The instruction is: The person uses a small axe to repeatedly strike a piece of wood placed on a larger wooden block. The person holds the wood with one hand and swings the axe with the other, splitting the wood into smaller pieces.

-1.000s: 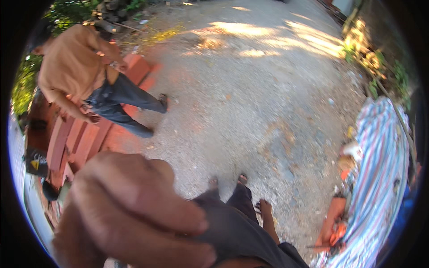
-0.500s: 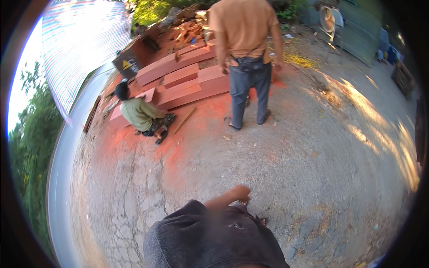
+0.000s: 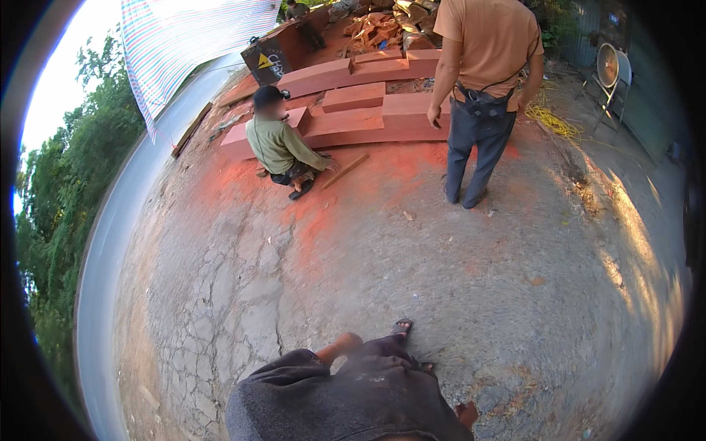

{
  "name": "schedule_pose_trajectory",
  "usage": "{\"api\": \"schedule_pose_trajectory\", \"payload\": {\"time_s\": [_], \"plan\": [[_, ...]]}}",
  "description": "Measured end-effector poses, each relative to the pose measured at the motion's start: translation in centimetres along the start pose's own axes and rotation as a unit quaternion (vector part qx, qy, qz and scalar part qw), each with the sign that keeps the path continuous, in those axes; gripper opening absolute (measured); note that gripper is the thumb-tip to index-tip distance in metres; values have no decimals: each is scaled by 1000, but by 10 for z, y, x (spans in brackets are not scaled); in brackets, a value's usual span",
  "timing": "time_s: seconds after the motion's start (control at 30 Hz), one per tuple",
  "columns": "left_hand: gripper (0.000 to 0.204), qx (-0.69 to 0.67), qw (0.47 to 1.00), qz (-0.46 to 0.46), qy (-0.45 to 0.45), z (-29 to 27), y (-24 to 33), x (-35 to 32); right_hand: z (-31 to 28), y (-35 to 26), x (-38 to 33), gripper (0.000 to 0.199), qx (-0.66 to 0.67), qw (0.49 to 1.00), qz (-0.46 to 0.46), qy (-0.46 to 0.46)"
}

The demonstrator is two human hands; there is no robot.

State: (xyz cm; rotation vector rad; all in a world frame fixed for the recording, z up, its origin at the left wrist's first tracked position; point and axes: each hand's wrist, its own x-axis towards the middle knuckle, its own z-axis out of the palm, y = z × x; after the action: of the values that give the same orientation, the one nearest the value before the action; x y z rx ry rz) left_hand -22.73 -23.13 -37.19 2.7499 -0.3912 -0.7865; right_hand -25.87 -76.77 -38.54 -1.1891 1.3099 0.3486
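My left hand [image 3: 348, 342] hangs low in front of my dark top, above the cracked concrete ground [image 3: 243, 294]. It looks rounded and soft in outline, so its fingers cannot be made out. At my right side, my right hand [image 3: 466, 413] shows only in part past the edge of the top, its fingers hidden. Neither hand visibly touches anything. Nearest to them are my sandalled foot [image 3: 402, 326] and the ground. Farther ahead lie long red-brown wooden beams [image 3: 342, 126], with red dust spread around them.
A person in a green shirt [image 3: 273, 143] crouches by the beams near a loose wooden strip [image 3: 346, 170]. Another person in an orange shirt [image 3: 485, 44] stands at right. Beyond are a fan [image 3: 608, 67], yellow cable [image 3: 553, 121], dark box [image 3: 266, 60] and striped sheet [image 3: 184, 51].
My left hand has swung back toward my body. My right hand has come into view. The scene has shifted right and up in the picture; the crouching person's arm now reaches toward the strip.
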Motion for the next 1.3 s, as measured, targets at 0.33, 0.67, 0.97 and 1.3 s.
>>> {"api": "schedule_pose_trajectory", "payload": {"time_s": [0.33,0.67,0.97,1.3], "plan": [[37,-444,803,-397,25,-49,2,19,72,-33,-19,44,-459,858,-177,-144],[41,-366,877,-302,73,-36,-26,31,95,-7,38,38,-611,716,-313,-128],[44,-541,726,-413,101,-46,-55,26,147,-43,5,28,-125,973,-113,-160],[41,-614,631,-462,102,-55,-54,4,157,-36,40,41,-340,917,-190,-88]]}}
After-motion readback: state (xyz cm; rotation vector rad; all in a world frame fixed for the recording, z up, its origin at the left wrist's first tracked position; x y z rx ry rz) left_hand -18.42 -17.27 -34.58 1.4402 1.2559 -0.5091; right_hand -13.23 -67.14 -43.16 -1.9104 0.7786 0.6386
